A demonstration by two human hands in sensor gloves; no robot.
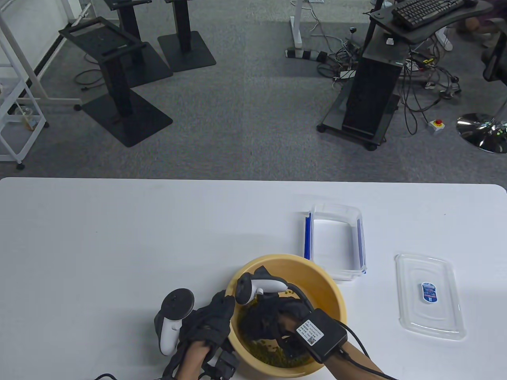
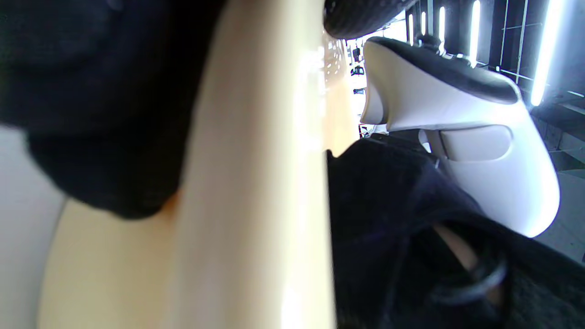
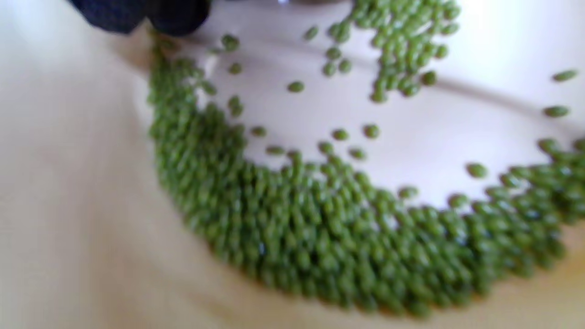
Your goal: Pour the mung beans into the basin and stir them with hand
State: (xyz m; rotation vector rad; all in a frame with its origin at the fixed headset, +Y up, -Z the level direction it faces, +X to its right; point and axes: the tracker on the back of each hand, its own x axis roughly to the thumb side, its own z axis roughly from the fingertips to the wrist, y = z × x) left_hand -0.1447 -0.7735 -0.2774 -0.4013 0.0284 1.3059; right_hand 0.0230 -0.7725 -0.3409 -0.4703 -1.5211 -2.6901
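Note:
A yellow basin (image 1: 317, 277) stands at the table's near edge, right of centre, with green mung beans (image 1: 273, 352) spread over its bottom. My right hand (image 1: 263, 320) reaches down inside it, gloved fingers loosely spread among the beans. In the right wrist view the beans (image 3: 320, 237) lie in a thick crescent along the basin wall (image 3: 68, 205), and my fingertips (image 3: 137, 13) show at the top edge. My left hand (image 1: 210, 316) grips the basin's left rim (image 2: 256, 183), glove against the outer wall.
An empty clear container with blue clasps (image 1: 336, 241) sits just behind the basin on the right. Its clear lid (image 1: 429, 297) lies flat further right. The white table (image 1: 119, 237) extends to the left and back.

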